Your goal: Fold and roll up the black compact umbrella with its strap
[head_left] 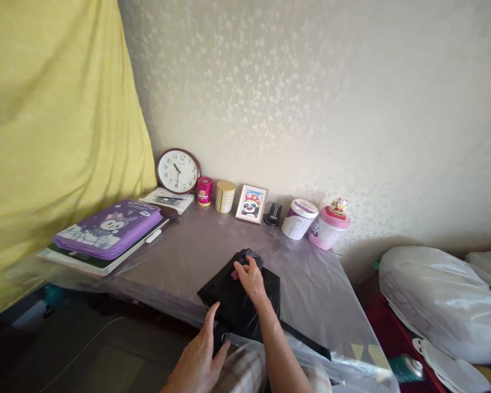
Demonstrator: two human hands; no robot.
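Note:
A black plastic bag [245,305] lies crumpled over the front edge of the table, with a bunched part at its far end. My right hand [251,278] is on that bunched part, fingers bent and gripping the plastic. Closer to me, my left hand [200,349] is closed around a dark, roll-like end [220,334] at the bag's near left side; its thumb points up. A black strip [306,339] stretches right from the bag along the table edge. Whether the strip and the roll-like end belong to the bag, I cannot tell.
Plastic film covers the table [180,256]. Left are a purple case [110,229] on books and a white pen-like object [153,236]. Along the wall stand a clock [179,171], tins, a picture frame [251,203] and tubs. A stuffed white bag [442,300] is right.

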